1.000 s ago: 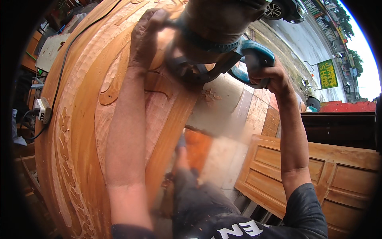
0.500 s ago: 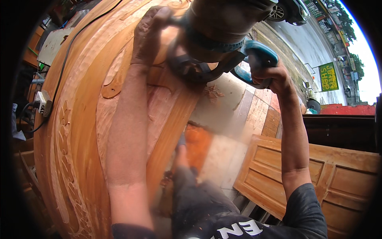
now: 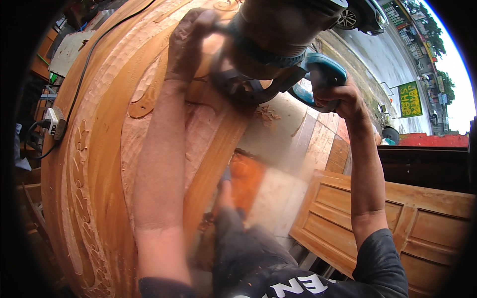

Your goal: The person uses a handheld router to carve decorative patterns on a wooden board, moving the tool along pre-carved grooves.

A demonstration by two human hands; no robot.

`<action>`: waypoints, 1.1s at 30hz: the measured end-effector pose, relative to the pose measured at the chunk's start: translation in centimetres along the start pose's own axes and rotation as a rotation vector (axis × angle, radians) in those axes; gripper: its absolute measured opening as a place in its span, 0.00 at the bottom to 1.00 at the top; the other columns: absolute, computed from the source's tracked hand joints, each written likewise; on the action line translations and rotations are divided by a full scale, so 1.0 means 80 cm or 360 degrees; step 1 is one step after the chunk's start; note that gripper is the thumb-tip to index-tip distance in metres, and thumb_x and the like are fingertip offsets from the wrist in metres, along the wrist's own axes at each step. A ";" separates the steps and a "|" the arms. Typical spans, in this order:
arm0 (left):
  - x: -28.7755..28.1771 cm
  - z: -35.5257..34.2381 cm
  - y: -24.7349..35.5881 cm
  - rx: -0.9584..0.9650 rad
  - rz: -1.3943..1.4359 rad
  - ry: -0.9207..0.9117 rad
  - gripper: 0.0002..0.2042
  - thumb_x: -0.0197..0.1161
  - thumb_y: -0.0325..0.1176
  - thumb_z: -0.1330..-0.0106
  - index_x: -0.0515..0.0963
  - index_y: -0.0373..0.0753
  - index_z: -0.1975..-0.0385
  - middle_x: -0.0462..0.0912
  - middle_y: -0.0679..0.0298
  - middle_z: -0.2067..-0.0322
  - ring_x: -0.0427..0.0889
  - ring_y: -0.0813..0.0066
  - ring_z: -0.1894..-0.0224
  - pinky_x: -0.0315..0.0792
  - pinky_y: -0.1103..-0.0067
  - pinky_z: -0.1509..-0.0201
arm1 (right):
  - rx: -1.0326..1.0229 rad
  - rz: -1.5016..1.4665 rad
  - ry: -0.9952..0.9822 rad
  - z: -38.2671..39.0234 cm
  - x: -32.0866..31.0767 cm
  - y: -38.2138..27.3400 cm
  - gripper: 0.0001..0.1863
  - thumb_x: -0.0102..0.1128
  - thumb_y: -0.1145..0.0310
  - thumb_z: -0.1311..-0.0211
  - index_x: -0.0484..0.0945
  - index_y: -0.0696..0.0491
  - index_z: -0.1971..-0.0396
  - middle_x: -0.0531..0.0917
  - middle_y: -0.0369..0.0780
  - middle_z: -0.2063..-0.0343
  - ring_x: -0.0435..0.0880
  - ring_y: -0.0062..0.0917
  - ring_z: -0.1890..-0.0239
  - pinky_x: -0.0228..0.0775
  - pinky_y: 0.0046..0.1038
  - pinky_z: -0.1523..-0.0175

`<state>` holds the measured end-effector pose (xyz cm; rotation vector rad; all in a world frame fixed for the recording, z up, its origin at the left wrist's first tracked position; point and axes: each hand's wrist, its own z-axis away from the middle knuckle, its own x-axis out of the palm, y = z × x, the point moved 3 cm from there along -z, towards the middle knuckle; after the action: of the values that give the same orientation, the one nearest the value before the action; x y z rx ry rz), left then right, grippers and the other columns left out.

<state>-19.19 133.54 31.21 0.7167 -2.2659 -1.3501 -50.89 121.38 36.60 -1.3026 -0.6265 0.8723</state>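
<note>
A large plunge router (image 3: 271,42), dark with teal parts, sits at the top of the view over the right edge of the carved wooden panel (image 3: 107,154). My left hand (image 3: 191,42) is closed around its left side handle. The fingers of my right hand (image 3: 340,97) wrap round the teal loop handle on the other side. Below the motor the black ring base (image 3: 248,92) rests at or just above the wood; the bit is hidden. Curved relief carving and raised scrolls cover the panel.
A black cord (image 3: 82,74) runs along the panel's left to a white socket block (image 3: 54,121). Wood shavings (image 3: 268,113) lie right of the panel's edge. A panelled wooden door (image 3: 338,213) leans at lower right. Beyond are a street, a parked car (image 3: 348,19) and a yellow-green sign (image 3: 409,99).
Both hands keep their grip on the router. The view has shifted very slightly; the router and arms stand almost where they were.
</note>
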 end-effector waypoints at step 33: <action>-0.014 0.028 0.005 0.0122 -0.0105 -0.0008 0.21 0.51 0.48 0.18 0.82 0.35 0.50 0.85 0.63 0.56 0.80 0.75 0.52 0.74 0.75 0.44 | -0.0095 -0.0035 -0.0133 -0.003 0.002 0.003 0.18 0.67 0.75 0.56 0.80 0.60 0.60 0.76 0.34 0.78 0.73 0.18 0.79 0.65 0.23 0.72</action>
<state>-19.65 135.89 30.46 0.8211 -2.3279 -1.3014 -50.65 121.37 36.33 -1.3159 -0.7359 0.8993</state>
